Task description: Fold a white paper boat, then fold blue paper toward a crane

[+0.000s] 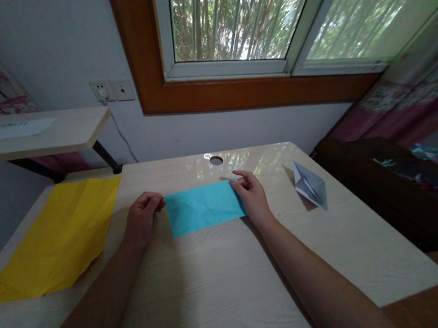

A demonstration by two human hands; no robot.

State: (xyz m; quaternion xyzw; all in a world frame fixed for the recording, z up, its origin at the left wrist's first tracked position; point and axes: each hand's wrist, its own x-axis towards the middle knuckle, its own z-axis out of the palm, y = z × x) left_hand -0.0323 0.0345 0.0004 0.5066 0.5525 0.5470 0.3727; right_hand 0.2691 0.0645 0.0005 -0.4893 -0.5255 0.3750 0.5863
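Bottom of frame: two bare forearms, reaching up over a pale wood-grain table (209, 301).

Centre of frame: blue paper (204, 206), a folded rectangle lying flat, long side left to right, faint creases across its face. At its upper left corner, left hand (142, 217), fingers curled in, fingertips pinching the paper's edge. At its right edge, right hand (252, 196), palm down along the short side, fingers loosely bent, thumb and forefinger meeting at the upper right corner.

Left of frame: yellow sheet (56, 238), large, creased, spread flat, well apart from the blue paper. Right of centre: white paper boat (311, 184), folded, resting near the right hand, not touching it.

Farther up: round cable hole (215, 160) in the table just beyond the blue paper. Upper left: small shelf (23, 136) on black brackets, wall socket (111, 90) with a white cord. Top: wood-framed window (244, 18).
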